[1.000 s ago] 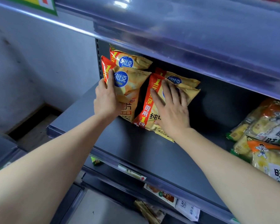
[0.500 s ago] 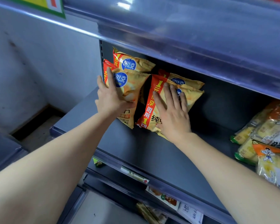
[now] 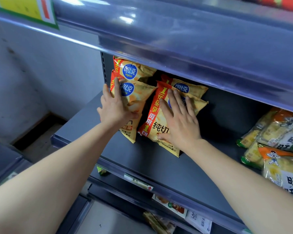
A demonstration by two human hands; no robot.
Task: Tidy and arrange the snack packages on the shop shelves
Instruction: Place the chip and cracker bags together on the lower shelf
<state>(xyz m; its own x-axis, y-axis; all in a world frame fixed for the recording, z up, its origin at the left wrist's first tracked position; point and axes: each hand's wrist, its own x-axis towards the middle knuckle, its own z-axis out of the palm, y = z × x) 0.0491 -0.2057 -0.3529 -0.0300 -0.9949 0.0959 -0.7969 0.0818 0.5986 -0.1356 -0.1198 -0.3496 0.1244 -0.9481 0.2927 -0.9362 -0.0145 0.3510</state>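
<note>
Grey shelf (image 3: pixel 159 159), chip bags (image 3: pixel 142 92) under L hand (image 3: pixel 115 108), R hand (image 3: pixel 179 122)

- Four orange-yellow chip bags (image 3: pixel 139 70) lean in two pairs near the back left corner of the grey shelf (image 3: pixel 159 162), one bag behind another in each pair.
- The left hand (image 3: pixel 116 107) lies flat on the front left bag (image 3: pixel 139 95), fingers straight.
- The right hand (image 3: pixel 179 120) presses spread fingers on the front right bag (image 3: pixel 156 130).
- Toward the shelf's right edge lie piled rice cracker packs (image 3: pixel 277 132), well apart from the chips.
</note>
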